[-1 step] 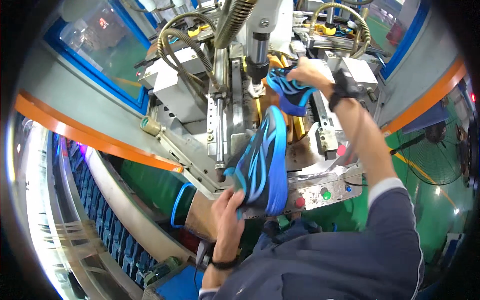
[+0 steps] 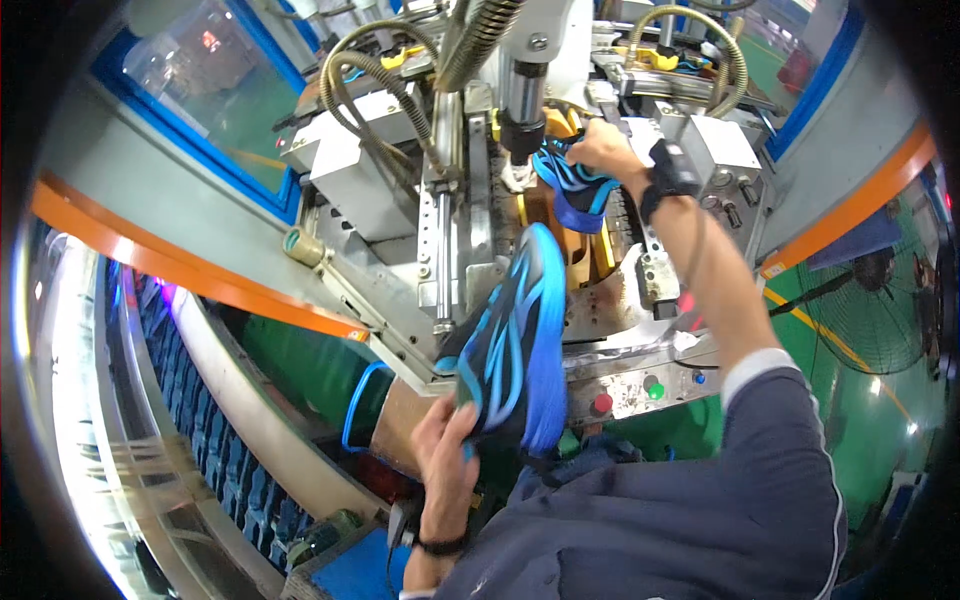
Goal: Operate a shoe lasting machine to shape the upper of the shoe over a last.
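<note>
Head view shows us our left hand gripping a blue-and-black shoe upper by its lower end, held up before the shoe machine. Our right hand is closed on a second blue upper at the machine's post. We judge the second upper is only now being seated; the first is not yet loaded.

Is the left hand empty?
No, the left hand grips the lower end of a blue and black shoe, while the right hand holds a second blue piece up at the machine.
</note>
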A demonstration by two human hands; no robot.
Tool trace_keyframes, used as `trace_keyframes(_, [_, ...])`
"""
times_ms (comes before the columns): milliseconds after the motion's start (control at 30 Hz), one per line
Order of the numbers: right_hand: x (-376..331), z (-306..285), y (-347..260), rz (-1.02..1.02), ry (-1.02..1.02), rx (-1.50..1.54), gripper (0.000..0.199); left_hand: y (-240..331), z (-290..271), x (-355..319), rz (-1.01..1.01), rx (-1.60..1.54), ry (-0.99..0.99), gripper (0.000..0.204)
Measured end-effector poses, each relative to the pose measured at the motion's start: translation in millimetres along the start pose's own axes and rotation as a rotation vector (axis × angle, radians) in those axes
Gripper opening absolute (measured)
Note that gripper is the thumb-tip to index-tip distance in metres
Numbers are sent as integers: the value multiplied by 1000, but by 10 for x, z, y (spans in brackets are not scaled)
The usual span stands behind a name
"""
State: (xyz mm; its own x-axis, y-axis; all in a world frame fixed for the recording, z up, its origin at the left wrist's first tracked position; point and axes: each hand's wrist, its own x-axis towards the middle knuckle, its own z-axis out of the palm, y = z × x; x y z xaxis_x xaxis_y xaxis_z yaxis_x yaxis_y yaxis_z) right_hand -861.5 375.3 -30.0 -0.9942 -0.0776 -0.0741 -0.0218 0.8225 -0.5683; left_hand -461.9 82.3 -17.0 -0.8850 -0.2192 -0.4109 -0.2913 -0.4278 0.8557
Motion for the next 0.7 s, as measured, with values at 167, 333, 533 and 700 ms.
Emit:
trace_keyframes(167, [144, 1431, -15, 64, 371, -148, 27, -52, -615, -1197, 368, 221, 456, 39])
trace_keyframes(333, [-190, 1337, -98, -9, 346, -89, 59, -548, -779, -1954, 262, 130, 977, 39])
trace_keyframes(533, [-2467, 1797, -34, -848, 8, 337, 33, -1199, -676, -2489, 137, -149, 1211, 33])
trace_keyframes(700, [-3211, 2964, -10, -1008, -304, 101, 27, -1745, -605, -2858, 241, -409, 1205, 23])
